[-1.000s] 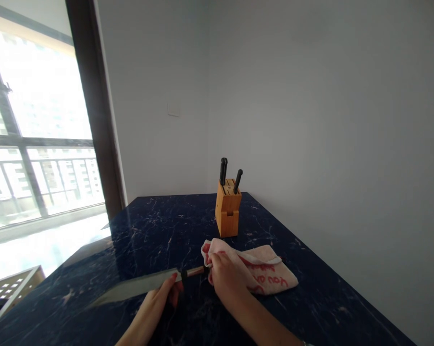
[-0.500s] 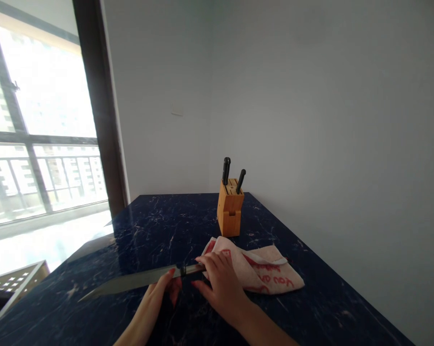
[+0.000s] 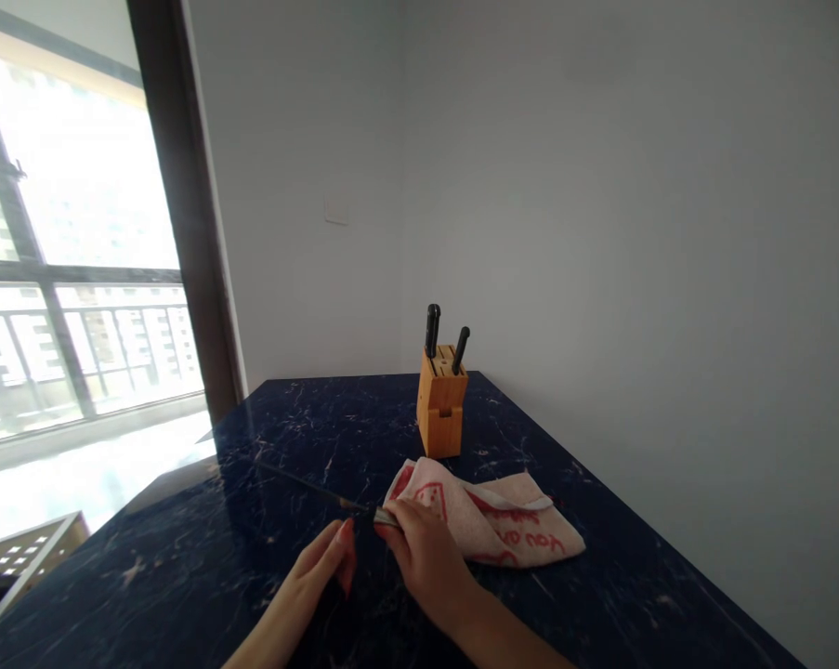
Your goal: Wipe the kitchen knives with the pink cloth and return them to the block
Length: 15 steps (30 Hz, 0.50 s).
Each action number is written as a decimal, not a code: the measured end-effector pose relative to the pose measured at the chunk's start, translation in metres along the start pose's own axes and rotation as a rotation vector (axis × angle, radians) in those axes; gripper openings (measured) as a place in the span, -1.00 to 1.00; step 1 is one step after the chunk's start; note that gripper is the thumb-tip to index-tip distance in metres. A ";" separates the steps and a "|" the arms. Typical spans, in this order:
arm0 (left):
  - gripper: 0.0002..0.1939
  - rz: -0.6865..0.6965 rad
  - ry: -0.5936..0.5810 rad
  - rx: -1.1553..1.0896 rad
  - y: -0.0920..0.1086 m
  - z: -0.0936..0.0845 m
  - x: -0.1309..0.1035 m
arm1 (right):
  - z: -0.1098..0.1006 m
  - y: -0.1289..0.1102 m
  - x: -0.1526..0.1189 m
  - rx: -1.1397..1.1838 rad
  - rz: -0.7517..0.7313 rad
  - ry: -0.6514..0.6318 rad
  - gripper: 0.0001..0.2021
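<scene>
My right hand (image 3: pixel 426 557) is wrapped round the handle of a kitchen knife (image 3: pixel 311 484). The blade is turned nearly edge-on, so it shows as a thin dark line pointing away to the left above the table. Just below the knife, my left hand (image 3: pixel 318 567) is off the blade, its fingers loosely stretched and holding nothing. A pink and white towel (image 3: pixel 506 530) with red lettering lies crumpled right beside my right hand. Behind the towel stands a wooden knife block (image 3: pixel 441 423) with several slots and black-handled knives (image 3: pixel 461 349) in it.
Everything rests on a dark blue marbled table (image 3: pixel 308 418). Pale walls (image 3: pixel 600 232) meet behind it. To the left are a bright window (image 3: pixel 77 186) and, low down, a beige crate with square holes (image 3: pixel 35 553).
My left hand has let go of the knife near the base of its blade. My right hand has turned the knife, so its broad flat side no longer shows and the tip points farther away.
</scene>
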<state>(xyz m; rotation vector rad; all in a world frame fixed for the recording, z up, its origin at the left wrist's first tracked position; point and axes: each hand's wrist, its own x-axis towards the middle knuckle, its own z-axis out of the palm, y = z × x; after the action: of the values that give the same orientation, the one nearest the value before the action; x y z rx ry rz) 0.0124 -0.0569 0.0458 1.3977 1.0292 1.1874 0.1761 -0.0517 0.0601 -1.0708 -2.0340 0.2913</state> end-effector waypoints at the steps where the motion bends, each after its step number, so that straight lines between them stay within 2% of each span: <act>1: -0.55 0.002 0.026 -0.007 0.001 0.000 0.000 | 0.000 0.000 0.000 0.020 0.011 0.019 -0.83; 5: -0.61 0.009 0.131 -0.021 0.008 -0.005 0.000 | -0.001 0.001 0.000 0.027 0.010 0.023 -0.82; 8: -0.52 0.022 0.134 -0.057 0.013 -0.010 0.000 | -0.001 0.000 0.001 -0.007 0.005 -0.010 -0.80; 15: -0.53 0.067 0.165 -0.082 0.008 -0.019 0.003 | -0.003 0.001 0.000 0.007 0.038 -0.087 -0.75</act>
<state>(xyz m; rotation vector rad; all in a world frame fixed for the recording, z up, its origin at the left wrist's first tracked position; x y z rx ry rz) -0.0056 -0.0523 0.0550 1.2955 1.0417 1.3977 0.1794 -0.0519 0.0614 -1.1101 -2.0893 0.3699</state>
